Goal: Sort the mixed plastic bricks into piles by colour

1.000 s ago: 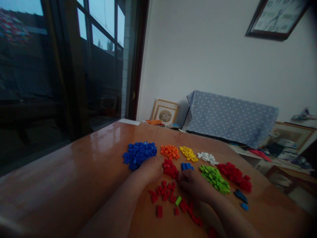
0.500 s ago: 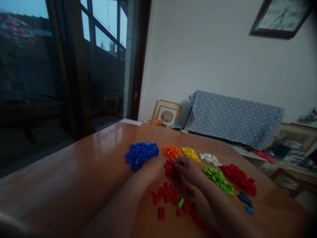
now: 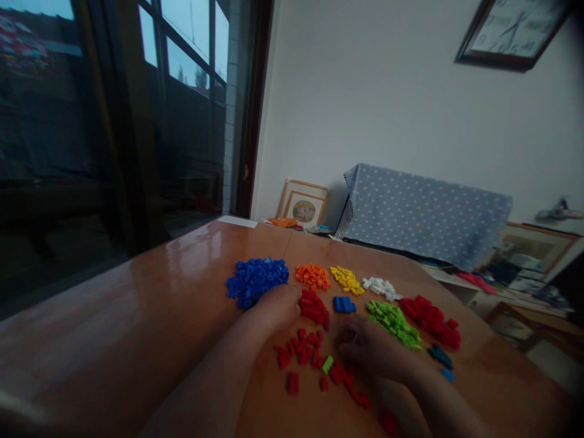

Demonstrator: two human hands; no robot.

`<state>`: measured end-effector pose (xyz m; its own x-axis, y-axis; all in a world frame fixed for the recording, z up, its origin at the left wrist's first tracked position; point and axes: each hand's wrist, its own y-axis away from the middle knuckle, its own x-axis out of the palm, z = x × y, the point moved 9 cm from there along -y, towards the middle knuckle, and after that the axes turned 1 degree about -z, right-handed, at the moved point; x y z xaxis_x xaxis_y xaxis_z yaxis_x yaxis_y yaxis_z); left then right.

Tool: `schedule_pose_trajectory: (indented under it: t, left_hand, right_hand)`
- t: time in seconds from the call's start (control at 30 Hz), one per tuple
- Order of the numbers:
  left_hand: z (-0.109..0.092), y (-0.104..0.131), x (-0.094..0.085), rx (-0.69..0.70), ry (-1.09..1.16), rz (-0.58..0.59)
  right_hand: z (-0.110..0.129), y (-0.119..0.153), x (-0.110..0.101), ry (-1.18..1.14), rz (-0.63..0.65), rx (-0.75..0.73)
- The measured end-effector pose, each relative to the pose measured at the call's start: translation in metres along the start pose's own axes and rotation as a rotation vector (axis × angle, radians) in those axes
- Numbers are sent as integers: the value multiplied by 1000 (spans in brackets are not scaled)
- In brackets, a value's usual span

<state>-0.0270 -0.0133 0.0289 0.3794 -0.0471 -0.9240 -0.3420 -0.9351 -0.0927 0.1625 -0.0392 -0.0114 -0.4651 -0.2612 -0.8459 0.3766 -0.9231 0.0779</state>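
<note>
My left hand rests against the left side of a cluster of red bricks; its fingertips are hidden. My right hand is curled low over the table, at the right edge of the scattered red pieces; whatever it holds is too dark to make out. A small blue block group lies just beyond my right hand. One light green brick sits among the loose red pieces. Past my left hand is a heap of blue bricks.
Orange, yellow and white piles line the back of the brown table. Green and red piles lie right, with dark blue pieces nearer. A cloth-covered object stands behind.
My right hand has moved away from the red cluster, toward me and right, over the loose red pieces. The blue block group now shows. My left hand stays by the cluster.
</note>
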Motion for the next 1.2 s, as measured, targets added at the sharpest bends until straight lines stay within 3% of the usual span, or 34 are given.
schedule_pose_trajectory:
  t: [0.27, 0.6, 0.8, 1.2]
  left_hand:
    - [4, -2, 5, -31, 5, 27]
    - [4, -3, 5, -20, -23, 22]
    - [2, -2, 3, -4, -21, 23]
    - [4, -1, 5, -11, -5, 31]
  right_hand:
    - [4, -3, 7, 97, -23, -39]
    - [50, -47, -18, 109, -242, -143]
    - [44, -67, -16, 47, -260, -119]
    - [35, -66, -9, -21, -292, -119]
